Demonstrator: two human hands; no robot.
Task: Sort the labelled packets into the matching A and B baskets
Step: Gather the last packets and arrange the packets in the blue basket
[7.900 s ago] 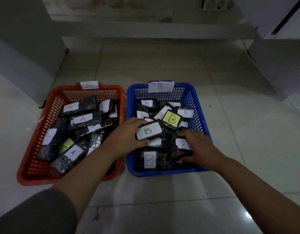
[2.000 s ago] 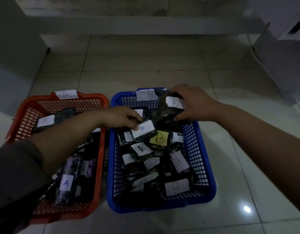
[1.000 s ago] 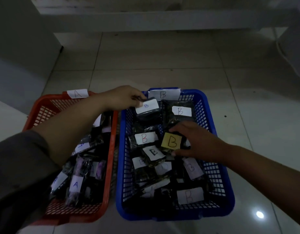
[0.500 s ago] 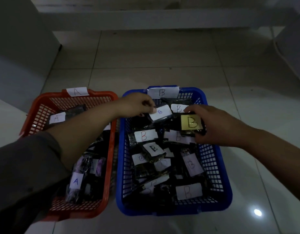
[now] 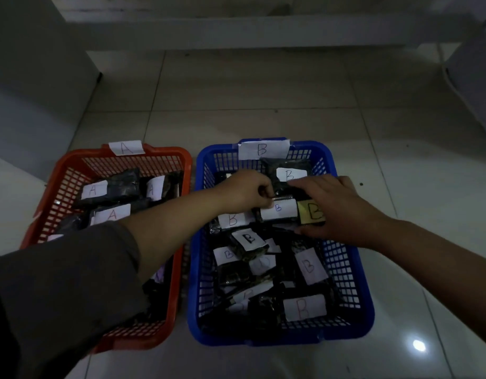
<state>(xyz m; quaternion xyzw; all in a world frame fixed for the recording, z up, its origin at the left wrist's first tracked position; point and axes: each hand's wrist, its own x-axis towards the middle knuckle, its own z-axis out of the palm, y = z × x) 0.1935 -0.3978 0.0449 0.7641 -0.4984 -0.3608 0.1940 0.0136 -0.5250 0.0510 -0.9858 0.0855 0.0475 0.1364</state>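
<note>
**Inspector:** You are looking at a sort that is reading as nearly finished. Every label I can read in the red basket (image 5: pixel 72 170) is showing A, and every label in the blue basket (image 5: pixel 348 272) is showing B. No packet is lying loose on the floor (image 5: pixel 263 99). Some labels under your left sleeve are hidden, so I am not vouching for those.

**Operator:** So what is left?

**Inspector:** By my judgement, only settling the two packets you are handling at the far end of the blue basket. Your left hand (image 5: pixel 247 191) is reaching across the red basket, its grip narrow, fingertips pinching the top edge of the white-labelled B packet (image 5: pixel 278 210). That packet is resting on the pile.

**Operator:** And the right?

**Inspector:** Your right hand (image 5: pixel 334 206) is lying over the yellow-labelled B packet (image 5: pixel 311 212), just beside the white one. The fingers are spreading fairly flat on top while the thumb is tucking under its near edge, so the grip is holding it lightly.
</note>
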